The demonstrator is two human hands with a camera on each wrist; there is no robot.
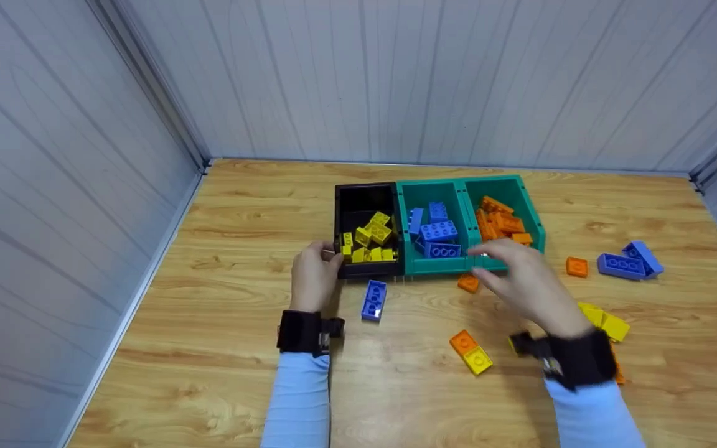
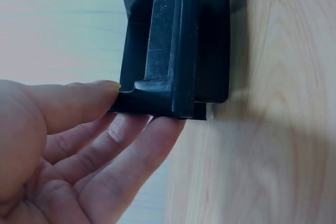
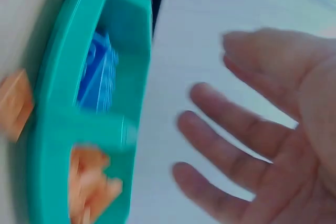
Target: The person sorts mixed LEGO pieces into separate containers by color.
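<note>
Head view: the left hand (image 1: 315, 277) grips the black rectangular plastic bin (image 1: 368, 270) at its eight o'clock corner. That bin, holding yellow plastic bricks (image 1: 380, 234), has its long axis from twelve to six. At its three o'clock stand the green plastic bin of blue bricks (image 1: 436, 266) and, beyond, the green plastic bin of orange bricks (image 1: 533, 216). The right hand (image 1: 523, 283), motion-blurred, covers part of the farther bin's near wall; its wrist partly hides yellow pieces. Below the black bin, at six, a loose blue brick (image 1: 373, 301) lies lengthwise, leaning slightly toward one.

Left wrist view: thumb and fingers pinch the black bin's edge; its top is cut off and its contents hidden.

Right wrist view: the right hand is empty, fingers spread toward ten; bricks at nine are smeared, the bins cropped.
</note>
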